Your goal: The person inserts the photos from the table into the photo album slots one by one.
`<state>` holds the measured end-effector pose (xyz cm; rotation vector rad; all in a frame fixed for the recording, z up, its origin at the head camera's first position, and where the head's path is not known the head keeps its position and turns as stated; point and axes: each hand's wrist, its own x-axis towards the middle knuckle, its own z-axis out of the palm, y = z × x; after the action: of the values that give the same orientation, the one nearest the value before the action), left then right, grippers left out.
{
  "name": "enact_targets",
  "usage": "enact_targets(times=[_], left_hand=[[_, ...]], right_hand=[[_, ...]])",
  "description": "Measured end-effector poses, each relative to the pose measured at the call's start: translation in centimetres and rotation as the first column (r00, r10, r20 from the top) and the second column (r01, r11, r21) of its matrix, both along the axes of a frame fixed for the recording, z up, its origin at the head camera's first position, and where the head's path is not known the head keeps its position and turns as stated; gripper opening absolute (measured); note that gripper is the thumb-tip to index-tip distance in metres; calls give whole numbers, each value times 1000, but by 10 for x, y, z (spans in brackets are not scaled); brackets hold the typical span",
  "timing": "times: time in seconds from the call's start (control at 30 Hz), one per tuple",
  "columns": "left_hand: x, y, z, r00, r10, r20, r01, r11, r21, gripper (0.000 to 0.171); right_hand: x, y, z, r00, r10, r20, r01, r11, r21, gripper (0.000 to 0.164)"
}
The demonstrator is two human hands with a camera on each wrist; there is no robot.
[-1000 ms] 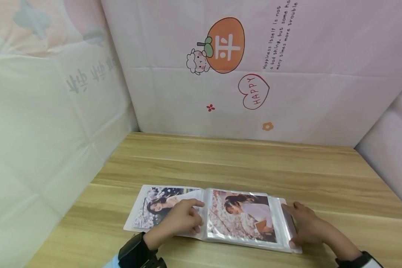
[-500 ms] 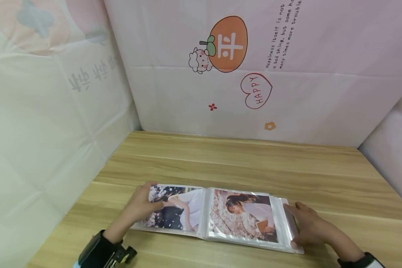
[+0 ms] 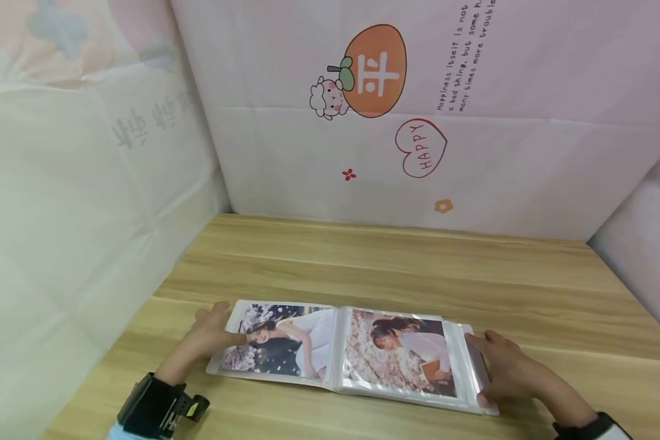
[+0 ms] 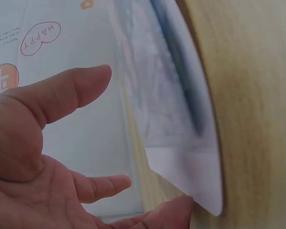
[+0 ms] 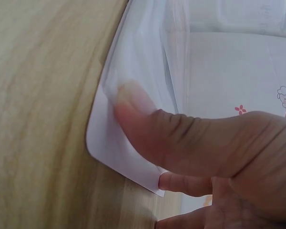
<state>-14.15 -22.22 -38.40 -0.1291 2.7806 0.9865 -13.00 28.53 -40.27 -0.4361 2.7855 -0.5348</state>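
A photo album lies spread flat on the wooden table, a portrait photo in a clear sleeve on each side. Both photos show a person among blossoms. My left hand is at the album's left edge, thumb reaching over the page. Seen from the left wrist, that thumb stands apart from the cover, fingers spread, one fingertip at the cover's corner. My right hand holds the album's right edge. In the right wrist view its thumb lies on the sleeves and a fingertip meets the cover's corner.
Behind the wooden table rises a white cloth backdrop with printed cartoons and lettering. Similar cloth walls close in at left and right. A black wrist strap with a small device sits on my left wrist.
My left hand has swept from the album's centre to its left edge, turning a page, so a different photo shows on the left. It then lifted slightly outward. My right hand stays put.
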Motion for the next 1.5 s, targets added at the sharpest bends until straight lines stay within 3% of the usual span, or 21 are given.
enact_targets(times=[0.17, 0.4, 0.67, 0.77, 0.83, 0.87, 0.9, 0.93, 0.97, 1.03, 1.07, 1.1, 1.13, 1.17, 1.2, 1.23, 1.27, 1.37, 1.5], left_hand=[[1, -5, -4, 1000, 19, -10, -19, 1000, 7, 82], [-2, -10, -4, 999, 39, 14, -40, 995, 93, 57], [-1, -12, -6, 998, 54, -16, -51, 992, 117, 61], [2, -18, -8, 996, 69, -61, -56, 979, 194, 64], [7, -23, -9, 993, 75, -87, -44, 949, 314, 67], [10, -26, -9, 992, 76, -96, -33, 920, 391, 67], [14, -28, -8, 992, 78, -102, -19, 875, 484, 67], [18, -31, -8, 992, 65, -110, 11, 814, 581, 68], [21, -34, -9, 991, 46, -123, 50, 736, 675, 68], [29, -40, -11, 988, 1, -155, 128, 554, 822, 68], [32, -42, -13, 984, -31, -173, 169, 440, 882, 68], [34, -43, -14, 977, -62, -203, 212, 345, 915, 68], [37, -44, -16, 969, -93, -230, 246, 261, 933, 68], [39, -44, -17, 960, -113, -255, 272, 192, 943, 68], [40, -44, -18, 955, -125, -269, 286, 141, 948, 68], [42, -43, -19, 950, -134, -283, 297, 97, 950, 68], [42, -42, -19, 946, -139, -294, 306, 71, 949, 68], [43, -39, -18, 947, -124, -296, 303, 42, 952, 66], [43, -36, -17, 950, -107, -293, 297, 21, 955, 65]], right_hand=[[-1, 0, 0, 1000, 4, 0, -4, 1000, 0, 98], [-1, 0, -2, 1000, 2, -19, -2, 1000, 6, 99], [0, 0, -3, 1000, 3, -21, -3, 1000, -1, 99], [0, 0, -4, 1000, 2, -22, -2, 1000, -1, 99], [0, 0, -4, 1000, 3, -25, -3, 1000, 0, 100], [1, 0, -4, 1000, 3, -26, -3, 1000, -1, 100], [1, 0, -4, 1000, 4, -30, -4, 1000, -3, 100], [1, 1, -4, 999, 7, -33, -7, 1000, -3, 100], [1, 1, -4, 999, 6, -35, -7, 1000, -5, 100], [1, 1, -4, 999, 3, -33, -4, 1000, -7, 99], [1, 1, -4, 999, 4, -35, -5, 1000, -7, 99], [1, 1, -5, 999, 6, -37, -6, 1000, -7, 99], [1, 1, -5, 999, 8, -38, -8, 1000, -7, 99], [1, 1, -5, 999, 6, -36, -6, 1000, -8, 99], [1, 1, -5, 999, 7, -36, -7, 1000, -8, 99], [1, 1, -5, 999, 7, -36, -8, 1000, -9, 99], [1, 1, -5, 999, 8, -38, -8, 1000, -10, 99], [2, 1, -5, 999, 5, -38, -6, 1000, -12, 100], [3, 1, -6, 999, 8, -43, -8, 1000, -19, 100]])
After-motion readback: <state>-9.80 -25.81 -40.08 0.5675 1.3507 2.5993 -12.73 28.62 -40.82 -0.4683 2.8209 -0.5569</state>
